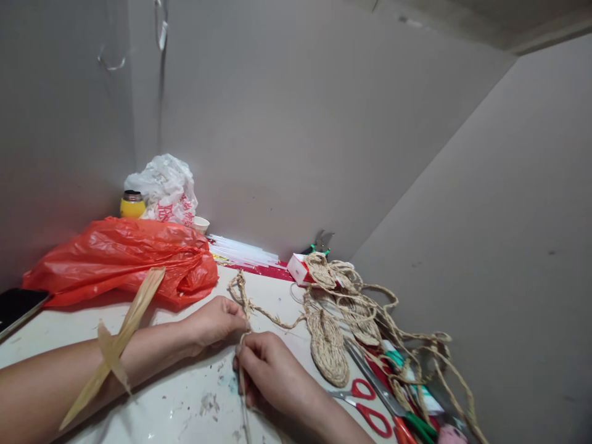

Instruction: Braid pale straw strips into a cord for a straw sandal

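My left hand (216,322) is closed, its fingertips pinching a thin braided straw cord (238,288). Just below and to the right, my right hand (272,370) pinches the same cord, and a loose strand (245,410) hangs down past its fingers. From the held cord, a twisted length runs right toward a coiled, sole-shaped straw piece (327,348) on the table. Crossed strips of dry, pale leaf-like material (123,342) lie over my left forearm. Between the fingertips, the exact grip is partly hidden.
A red plastic bag (124,259) lies at the left, near a phone (21,308). Behind it are a white bag (169,185), yellow jar (132,205) and paper cup (200,224). Glue sticks (243,251) lie at the back. Red-handled scissors (365,407) and more straw pieces (363,317) crowd the right.
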`<state>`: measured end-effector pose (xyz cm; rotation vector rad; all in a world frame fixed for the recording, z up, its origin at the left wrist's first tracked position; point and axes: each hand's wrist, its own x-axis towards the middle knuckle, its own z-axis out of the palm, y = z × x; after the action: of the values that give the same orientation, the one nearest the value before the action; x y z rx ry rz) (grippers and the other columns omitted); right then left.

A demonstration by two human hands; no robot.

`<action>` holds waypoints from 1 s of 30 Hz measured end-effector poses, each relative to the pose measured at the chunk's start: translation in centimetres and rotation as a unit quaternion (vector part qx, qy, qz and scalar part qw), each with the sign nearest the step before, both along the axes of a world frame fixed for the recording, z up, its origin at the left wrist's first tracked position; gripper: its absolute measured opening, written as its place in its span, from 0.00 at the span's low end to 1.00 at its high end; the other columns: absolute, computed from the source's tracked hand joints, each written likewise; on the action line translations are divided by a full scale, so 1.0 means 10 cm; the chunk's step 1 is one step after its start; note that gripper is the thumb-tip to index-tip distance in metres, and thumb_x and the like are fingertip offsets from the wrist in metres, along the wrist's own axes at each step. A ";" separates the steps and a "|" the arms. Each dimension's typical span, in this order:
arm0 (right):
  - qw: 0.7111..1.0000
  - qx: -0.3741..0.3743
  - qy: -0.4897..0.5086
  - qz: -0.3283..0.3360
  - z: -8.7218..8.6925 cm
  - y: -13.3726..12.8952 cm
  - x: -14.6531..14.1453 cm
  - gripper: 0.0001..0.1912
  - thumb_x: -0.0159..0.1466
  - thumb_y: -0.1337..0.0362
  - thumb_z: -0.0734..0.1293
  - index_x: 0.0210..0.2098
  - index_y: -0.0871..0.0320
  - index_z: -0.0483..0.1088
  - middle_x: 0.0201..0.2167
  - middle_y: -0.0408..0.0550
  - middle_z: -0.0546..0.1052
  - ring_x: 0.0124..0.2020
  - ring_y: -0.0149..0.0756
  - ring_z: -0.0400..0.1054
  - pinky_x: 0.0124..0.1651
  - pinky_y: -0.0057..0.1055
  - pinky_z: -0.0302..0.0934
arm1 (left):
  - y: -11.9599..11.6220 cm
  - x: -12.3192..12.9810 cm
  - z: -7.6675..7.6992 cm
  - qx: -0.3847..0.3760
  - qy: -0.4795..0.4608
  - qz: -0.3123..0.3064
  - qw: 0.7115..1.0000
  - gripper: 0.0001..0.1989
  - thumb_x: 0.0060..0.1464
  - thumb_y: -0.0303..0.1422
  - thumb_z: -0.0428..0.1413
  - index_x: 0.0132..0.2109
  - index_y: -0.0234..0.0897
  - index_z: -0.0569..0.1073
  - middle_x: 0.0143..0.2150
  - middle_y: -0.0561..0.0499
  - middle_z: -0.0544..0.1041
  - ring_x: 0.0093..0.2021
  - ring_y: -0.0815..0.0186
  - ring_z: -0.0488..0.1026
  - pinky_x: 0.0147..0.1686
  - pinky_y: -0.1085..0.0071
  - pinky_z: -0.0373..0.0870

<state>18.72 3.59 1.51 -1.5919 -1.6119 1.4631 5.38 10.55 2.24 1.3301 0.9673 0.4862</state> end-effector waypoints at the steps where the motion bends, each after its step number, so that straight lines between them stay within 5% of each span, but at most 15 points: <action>1: 1.000 0.001 -0.003 0.016 0.04 0.00 0.03 0.17 0.60 0.56 0.59 0.21 0.59 0.63 0.14 0.41 0.68 0.12 0.26 0.61 0.14 0.21 0.50 | 0.00 0.00 0.01 -0.002 -0.003 0.004 1.000 0.10 0.39 0.36 0.57 0.23 0.37 0.63 0.12 0.62 0.55 0.13 0.76 0.46 0.14 0.75 0.40; 3: 1.000 0.029 -0.008 0.005 0.16 0.03 0.13 0.21 0.61 0.52 0.59 0.19 0.60 0.63 0.14 0.42 0.67 0.13 0.25 0.58 0.16 0.22 0.51 | -0.01 0.00 0.01 -0.010 -0.016 0.009 1.000 0.11 0.39 0.36 0.57 0.22 0.38 0.62 0.11 0.63 0.54 0.12 0.76 0.46 0.13 0.75 0.39; 7: 0.972 0.185 -0.010 -0.147 0.27 0.20 0.30 0.20 0.60 0.51 0.61 0.22 0.61 0.65 0.17 0.43 0.68 0.19 0.27 0.60 0.22 0.23 0.54 | 0.00 0.00 -0.02 -0.010 -0.039 0.001 0.999 0.12 0.41 0.38 0.57 0.23 0.38 0.63 0.11 0.62 0.55 0.13 0.76 0.46 0.13 0.75 0.39; 10: 0.982 0.121 0.074 -0.125 0.15 0.29 0.29 0.19 0.58 0.49 0.63 0.28 0.61 0.67 0.22 0.45 0.71 0.21 0.28 0.63 0.24 0.24 0.56 | 0.01 -0.01 -0.05 -0.009 -0.051 -0.020 0.998 0.11 0.42 0.38 0.57 0.24 0.37 0.64 0.12 0.61 0.57 0.13 0.76 0.46 0.14 0.73 0.38; 14: 0.992 0.012 0.107 -0.060 -0.01 0.30 0.22 0.22 0.60 0.46 0.59 0.24 0.59 0.62 0.15 0.38 0.62 0.12 0.22 0.49 0.16 0.23 0.43 | 0.01 0.01 -0.06 0.000 -0.066 -0.030 0.997 0.11 0.42 0.36 0.56 0.22 0.36 0.63 0.12 0.60 0.58 0.13 0.77 0.45 0.16 0.71 0.36; 19: 0.997 0.036 0.040 -0.057 -0.01 0.33 0.24 0.19 0.58 0.48 0.62 0.24 0.59 0.61 0.14 0.34 0.55 0.14 0.22 0.43 0.17 0.24 0.35 | -0.03 0.01 -0.14 0.031 -0.054 -0.002 0.998 0.11 0.39 0.33 0.57 0.22 0.36 0.61 0.15 0.61 0.56 0.17 0.77 0.47 0.20 0.72 0.40; 25: 0.992 0.057 0.076 -0.078 -0.13 0.39 0.21 0.20 0.54 0.48 0.65 0.22 0.57 0.58 0.13 0.33 0.53 0.14 0.22 0.39 0.18 0.26 0.33 | -0.09 0.05 -0.23 0.072 0.022 0.069 0.995 0.09 0.38 0.33 0.55 0.21 0.37 0.60 0.16 0.60 0.54 0.19 0.74 0.48 0.21 0.71 0.43; 30: 0.989 0.084 0.064 -0.104 -0.22 0.43 0.24 0.21 0.53 0.47 0.64 0.19 0.56 0.55 0.12 0.34 0.53 0.13 0.23 0.41 0.18 0.26 0.33 | -0.30 0.05 -0.10 0.097 0.040 0.128 0.986 0.08 0.40 0.34 0.56 0.26 0.41 0.62 0.23 0.52 0.62 0.30 0.62 0.62 0.28 0.64 0.56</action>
<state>21.11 7.86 -0.71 -1.4907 -1.4107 1.2580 5.90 7.56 1.21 1.4133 1.1888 0.7431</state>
